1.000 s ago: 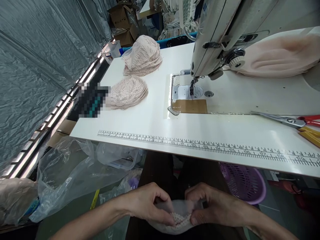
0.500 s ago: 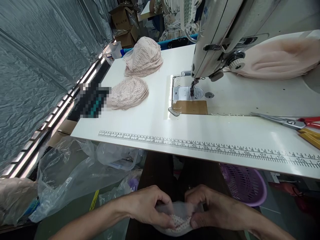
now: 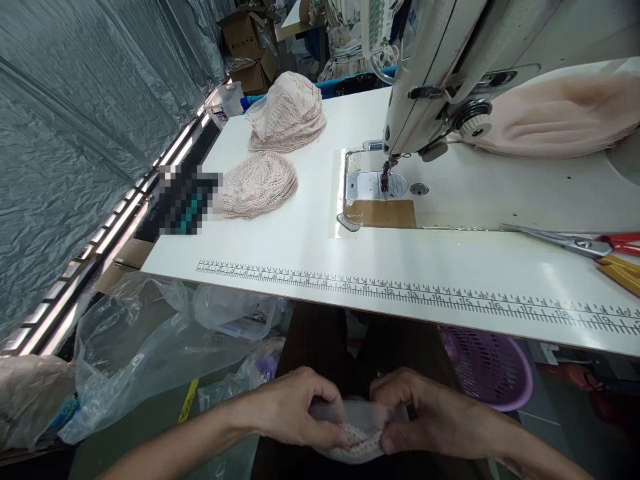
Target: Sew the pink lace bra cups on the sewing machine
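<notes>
Below the table's front edge, over my lap, both hands pinch one small pale fabric piece with a lace edge (image 3: 361, 432). My left hand (image 3: 293, 407) grips its left side with fingers curled. My right hand (image 3: 425, 413) grips its right side, thumb pressed on the lace. On the white sewing table (image 3: 310, 247) lie two stacks of pink lace pieces, one near (image 3: 257, 183) and one farther back (image 3: 290, 112). The sewing machine (image 3: 450, 73) stands at the right, its needle (image 3: 384, 175) over the plate.
Scissors with red handles (image 3: 580, 243) and yellow sticks (image 3: 620, 270) lie at the table's right. Pink fabric (image 3: 555, 117) is piled behind the machine. A printed ruler (image 3: 400, 293) runs along the front edge. Clear plastic bags (image 3: 150, 340) hang at lower left, a purple basket (image 3: 487, 367) sits under the table.
Both hands stay in my lap on the fabric piece; the fingers have shifted slightly along its lace edge. Nothing on the table has moved.
</notes>
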A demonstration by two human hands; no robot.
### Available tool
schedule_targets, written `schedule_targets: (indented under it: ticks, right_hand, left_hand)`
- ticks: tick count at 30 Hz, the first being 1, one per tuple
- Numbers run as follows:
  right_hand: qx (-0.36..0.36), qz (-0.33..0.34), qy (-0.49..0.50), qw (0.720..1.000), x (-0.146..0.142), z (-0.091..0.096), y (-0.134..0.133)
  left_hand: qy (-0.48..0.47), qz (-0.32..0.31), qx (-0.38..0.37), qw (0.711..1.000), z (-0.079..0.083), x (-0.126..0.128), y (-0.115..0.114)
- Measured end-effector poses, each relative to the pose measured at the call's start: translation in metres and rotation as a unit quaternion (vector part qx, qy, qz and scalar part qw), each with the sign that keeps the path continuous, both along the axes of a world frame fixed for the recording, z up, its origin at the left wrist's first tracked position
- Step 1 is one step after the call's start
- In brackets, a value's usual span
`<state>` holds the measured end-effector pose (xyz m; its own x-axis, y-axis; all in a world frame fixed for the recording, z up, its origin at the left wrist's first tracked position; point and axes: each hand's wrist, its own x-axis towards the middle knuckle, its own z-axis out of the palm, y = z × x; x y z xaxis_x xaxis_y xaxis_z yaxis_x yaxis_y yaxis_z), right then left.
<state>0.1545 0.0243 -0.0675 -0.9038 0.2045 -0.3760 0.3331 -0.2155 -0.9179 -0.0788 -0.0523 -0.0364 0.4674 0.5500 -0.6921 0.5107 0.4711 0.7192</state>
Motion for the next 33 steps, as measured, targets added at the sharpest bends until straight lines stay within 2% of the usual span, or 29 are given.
schedule_targets:
  ticks: [10,19,26,33]
  right_hand:
    - [0.021,0.008,-0.009,1.0,0.0007,0.0031,0.0018]
    - [0.038,0.002,-0.014,0.999,0.0049,-0.003,0.0005]
    - [0.043,0.009,-0.009,0.999,0.0034,0.0026,0.0022]
    - [0.083,0.005,-0.028,0.996,0.0075,0.0056,0.0012]
  left_hand:
    - [-0.01,0.016,0.002,1.0,0.0098,-0.0017,0.0077]
    - [-0.016,0.002,0.009,1.0,0.008,-0.0031,0.004]
    - [-0.015,-0.009,0.011,1.0,0.0036,-0.0031,0.0025]
    - [0.005,-0.002,0.071,0.997,0.0081,0.0021,0.0023]
